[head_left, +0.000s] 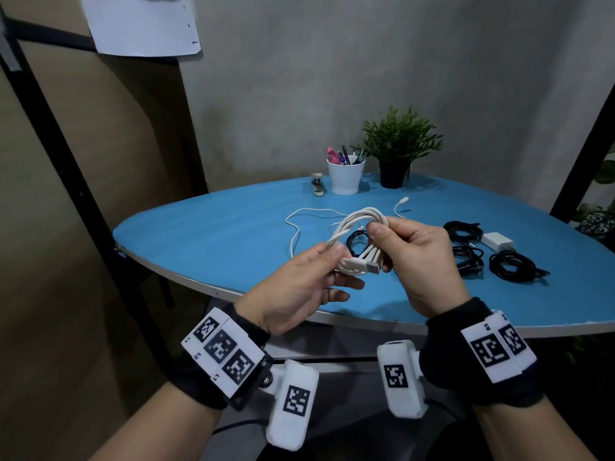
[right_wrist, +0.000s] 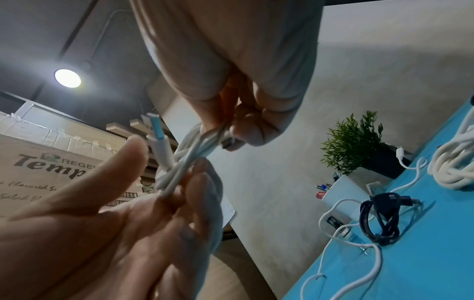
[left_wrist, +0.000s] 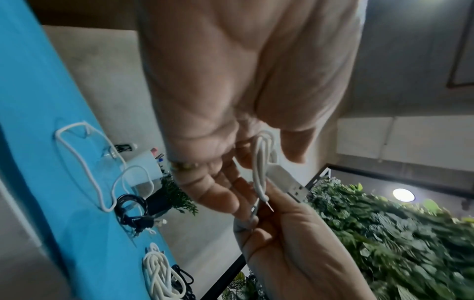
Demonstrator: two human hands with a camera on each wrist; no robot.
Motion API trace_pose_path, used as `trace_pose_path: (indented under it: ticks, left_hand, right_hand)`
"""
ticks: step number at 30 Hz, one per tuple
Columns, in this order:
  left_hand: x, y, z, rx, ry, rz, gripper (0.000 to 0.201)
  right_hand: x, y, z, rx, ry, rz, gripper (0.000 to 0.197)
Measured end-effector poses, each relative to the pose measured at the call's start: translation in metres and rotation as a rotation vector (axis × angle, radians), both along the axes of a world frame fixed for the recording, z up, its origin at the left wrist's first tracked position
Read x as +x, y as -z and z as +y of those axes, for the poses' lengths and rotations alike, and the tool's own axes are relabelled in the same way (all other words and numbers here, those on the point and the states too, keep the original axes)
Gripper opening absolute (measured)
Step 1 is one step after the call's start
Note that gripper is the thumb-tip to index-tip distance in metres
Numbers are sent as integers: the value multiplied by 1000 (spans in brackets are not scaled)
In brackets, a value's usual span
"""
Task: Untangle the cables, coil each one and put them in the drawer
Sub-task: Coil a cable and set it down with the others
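Both hands hold a coiled white cable (head_left: 359, 259) above the blue table (head_left: 216, 234). My left hand (head_left: 334, 257) pinches a strand between thumb and forefinger. My right hand (head_left: 382, 247) grips the bundle of loops, thumb on top. The cable's USB plug (head_left: 371, 266) sticks out between the hands. In the left wrist view the cable (left_wrist: 259, 162) and its plug (left_wrist: 290, 182) run from the left hand's fingers (left_wrist: 231, 162) to the right hand (left_wrist: 282, 233). The right wrist view shows the bundle (right_wrist: 195, 146) under the right hand's fingers (right_wrist: 241, 125). No drawer is in view.
A loose white cable (head_left: 293, 227) and a small black coil (head_left: 357, 241) lie behind the hands. Black coils (head_left: 512, 266) and a white charger (head_left: 497, 241) lie at the right. Another white coil (right_wrist: 456, 162) rests on the table. A pen cup (head_left: 344, 176), plant (head_left: 399, 144) and stapler (head_left: 317, 184) stand at the back.
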State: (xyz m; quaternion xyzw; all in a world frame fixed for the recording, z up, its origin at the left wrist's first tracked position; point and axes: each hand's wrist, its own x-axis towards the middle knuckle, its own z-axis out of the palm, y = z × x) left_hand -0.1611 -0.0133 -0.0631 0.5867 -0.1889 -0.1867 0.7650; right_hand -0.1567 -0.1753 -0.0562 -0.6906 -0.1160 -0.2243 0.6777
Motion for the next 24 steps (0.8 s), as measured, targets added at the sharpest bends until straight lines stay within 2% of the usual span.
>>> trace_pose_path:
  ticks: [3, 6, 9, 13, 17, 24]
  left_hand:
    - [0, -2, -5, 113, -64, -63, 13]
    - [3, -2, -1, 153, -86, -53, 15]
    - [3, -2, 4, 180, -20, -4, 4]
    - [3, 2, 7, 246, 112, 48, 5]
    - [2, 3, 6, 267, 121, 74, 6]
    - [1, 3, 3, 199, 46, 100, 13]
  right_hand:
    - [-1, 2, 2, -40, -16, -6, 18]
    - [-3, 3, 5, -34, -52, 15, 18]
    - [-5, 2, 5, -49, -108, 36, 17]
    - [-8, 1, 3, -133, -178, 89, 17]
    - [-9, 2, -2, -182, -270, 171, 26]
    - [-14, -6, -5, -253, -328, 156, 35]
